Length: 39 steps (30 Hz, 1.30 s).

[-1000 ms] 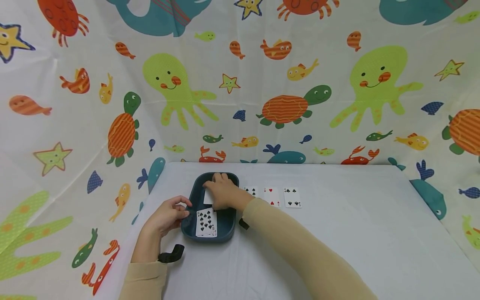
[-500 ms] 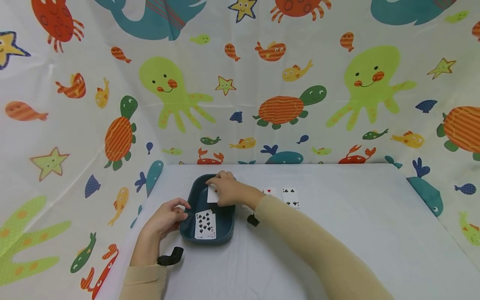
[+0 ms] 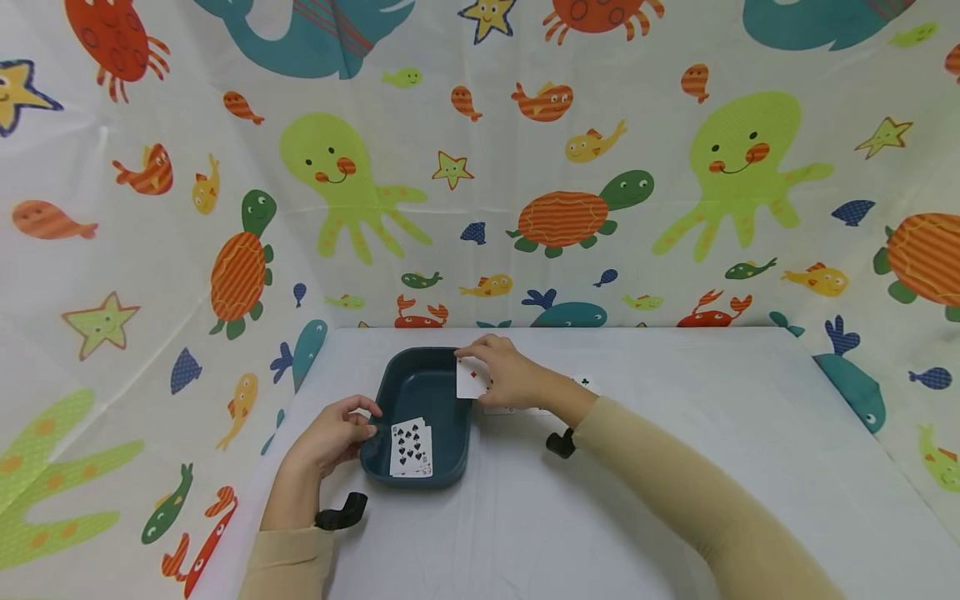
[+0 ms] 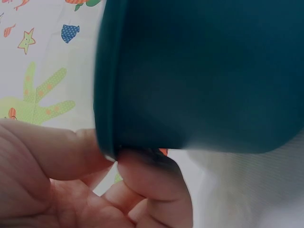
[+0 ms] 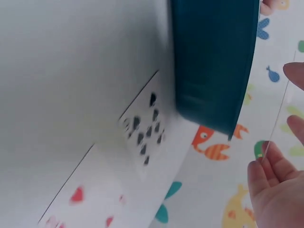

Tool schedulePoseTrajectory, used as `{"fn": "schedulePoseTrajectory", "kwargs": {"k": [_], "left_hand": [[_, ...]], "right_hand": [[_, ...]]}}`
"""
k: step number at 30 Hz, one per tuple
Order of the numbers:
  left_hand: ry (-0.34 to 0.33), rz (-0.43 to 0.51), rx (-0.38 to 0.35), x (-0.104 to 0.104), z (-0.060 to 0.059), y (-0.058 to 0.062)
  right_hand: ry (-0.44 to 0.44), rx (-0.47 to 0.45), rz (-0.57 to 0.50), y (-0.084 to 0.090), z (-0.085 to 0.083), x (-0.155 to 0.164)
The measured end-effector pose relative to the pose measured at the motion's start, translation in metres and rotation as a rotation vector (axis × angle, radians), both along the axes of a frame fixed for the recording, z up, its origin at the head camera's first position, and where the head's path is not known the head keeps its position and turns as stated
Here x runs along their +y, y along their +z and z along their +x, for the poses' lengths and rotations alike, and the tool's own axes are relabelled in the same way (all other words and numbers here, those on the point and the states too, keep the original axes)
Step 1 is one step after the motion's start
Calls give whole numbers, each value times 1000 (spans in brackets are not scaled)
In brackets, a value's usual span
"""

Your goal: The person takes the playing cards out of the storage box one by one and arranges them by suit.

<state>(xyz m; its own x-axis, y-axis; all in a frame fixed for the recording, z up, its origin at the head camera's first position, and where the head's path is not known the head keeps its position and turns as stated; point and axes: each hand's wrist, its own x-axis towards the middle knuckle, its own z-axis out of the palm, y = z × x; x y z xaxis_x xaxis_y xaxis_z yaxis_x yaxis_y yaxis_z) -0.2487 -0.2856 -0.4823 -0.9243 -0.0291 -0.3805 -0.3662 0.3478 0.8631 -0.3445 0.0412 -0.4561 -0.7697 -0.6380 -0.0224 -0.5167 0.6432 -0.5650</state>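
Observation:
My left hand (image 3: 337,433) pinches the left rim of a dark teal tray (image 3: 442,433); in the left wrist view its thumb and a finger (image 4: 152,180) meet at that rim (image 4: 105,104). Just past the tray's right rim, my right hand (image 3: 521,379) holds a playing card (image 3: 468,381) by its edges, a red diamond visible on its face. The right wrist view shows this card nearly edge-on between the fingers (image 5: 280,190). A small stack of playing cards (image 3: 411,450), a spade card on top, lies in the near part of the tray.
Right of the tray a row of face-up cards lies on the white table (image 3: 712,467), partly hidden by my right hand and arm. A black-pip card (image 5: 147,128) and a heart card (image 5: 85,194) show in the right wrist view. Sea-animal cloth (image 3: 480,167) hangs behind.
My right hand has lifted a card from the far part of the tray and moved right with it, past the rim. The left hand stays at the tray's left rim.

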Motion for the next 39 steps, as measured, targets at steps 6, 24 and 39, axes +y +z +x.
{"fn": "schedulePoseTrajectory", "kwargs": {"k": [6, 24, 39], "left_hand": [[-2, -10, 1, -1, 0, 0], [10, 3, 1, -1, 1, -3], [4, -2, 1, -1, 0, -3]], "right_hand": [[-18, -9, -21, -1, 8, 31], [-105, 11, -12, -16, 30, 126], [-186, 47, 76, -38, 30, 196]]}}
